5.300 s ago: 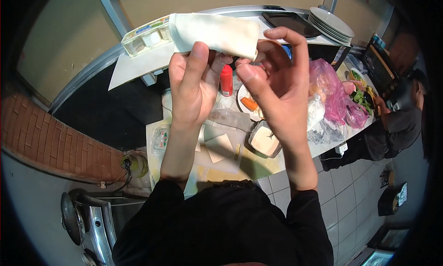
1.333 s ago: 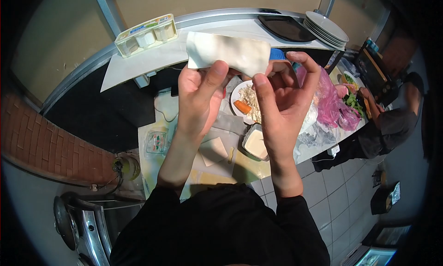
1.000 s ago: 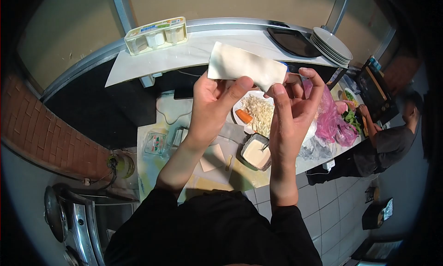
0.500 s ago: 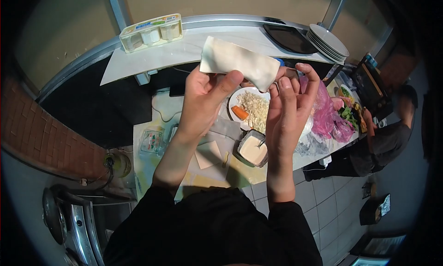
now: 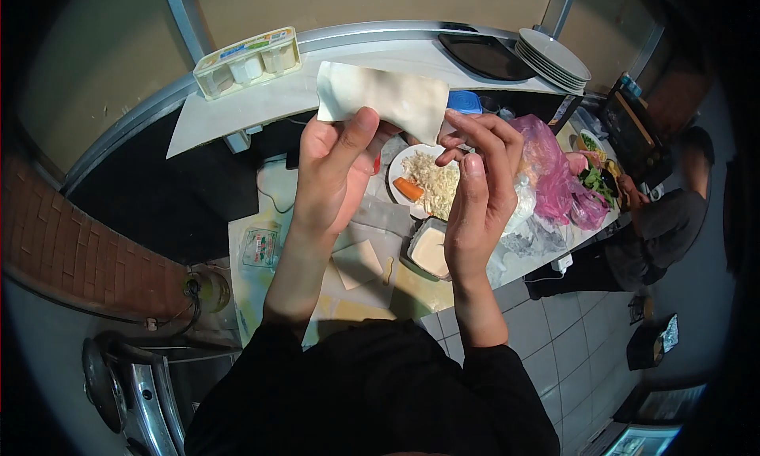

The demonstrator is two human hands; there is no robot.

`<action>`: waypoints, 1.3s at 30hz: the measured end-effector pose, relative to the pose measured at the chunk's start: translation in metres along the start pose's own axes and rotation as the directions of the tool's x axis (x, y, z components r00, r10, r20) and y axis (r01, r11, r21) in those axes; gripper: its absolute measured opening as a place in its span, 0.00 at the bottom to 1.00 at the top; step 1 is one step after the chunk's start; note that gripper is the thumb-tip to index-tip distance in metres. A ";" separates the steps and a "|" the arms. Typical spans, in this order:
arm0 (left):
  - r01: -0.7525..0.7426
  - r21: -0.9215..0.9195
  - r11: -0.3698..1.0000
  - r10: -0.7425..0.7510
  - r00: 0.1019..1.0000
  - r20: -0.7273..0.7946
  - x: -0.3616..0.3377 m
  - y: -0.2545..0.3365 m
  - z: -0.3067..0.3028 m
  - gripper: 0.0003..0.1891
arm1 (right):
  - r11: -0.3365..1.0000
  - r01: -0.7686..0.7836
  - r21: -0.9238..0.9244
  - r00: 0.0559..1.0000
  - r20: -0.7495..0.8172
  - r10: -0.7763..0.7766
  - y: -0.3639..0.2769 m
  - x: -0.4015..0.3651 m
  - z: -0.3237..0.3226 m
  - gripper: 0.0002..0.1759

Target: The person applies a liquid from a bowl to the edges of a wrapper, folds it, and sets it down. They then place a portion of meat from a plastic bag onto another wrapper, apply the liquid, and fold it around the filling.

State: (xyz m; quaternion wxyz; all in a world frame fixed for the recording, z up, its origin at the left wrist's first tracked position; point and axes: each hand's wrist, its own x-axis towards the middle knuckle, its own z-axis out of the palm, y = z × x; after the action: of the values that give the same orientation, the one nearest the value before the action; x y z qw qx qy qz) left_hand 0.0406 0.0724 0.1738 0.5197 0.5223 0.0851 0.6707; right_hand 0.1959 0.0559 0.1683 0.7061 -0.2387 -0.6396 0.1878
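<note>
In the head view, the left hand [image 5: 334, 163] pinches a pale folded sheet [image 5: 385, 96], raised above the table [image 5: 255, 286]; the right hand [image 5: 484, 171], thumb apart from its fingers (contact unclear), is by the sheet's right end.

The left hand [image 5: 326, 171] grips a pale folded sheet [image 5: 384, 93] — right hand [image 5: 483, 201] beside its edge.

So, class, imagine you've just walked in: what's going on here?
A person's left hand holds up a pale folded wrapper, thumb against its lower edge. The right hand is at the wrapper's right end, thumb clear; whether a fingertip touches is hard to tell. Below are a flat square sheet, a plate of shredded food and a container of creamy mixture. Another person is off to the right.
</note>
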 end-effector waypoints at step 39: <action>-0.008 0.023 1.000 0.015 0.947 -0.321 -0.055 -0.010 -0.061 0.21 | 0.513 -0.362 -0.778 0.771 0.060 0.634 0.112 -0.210 -0.167 0.25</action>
State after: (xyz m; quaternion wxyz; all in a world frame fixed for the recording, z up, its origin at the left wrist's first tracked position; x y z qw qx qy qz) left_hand -0.0063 0.0601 0.1068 0.4892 0.4122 0.1729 0.7489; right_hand 0.3432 0.0107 -0.0786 0.3427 -0.6389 -0.6715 0.1530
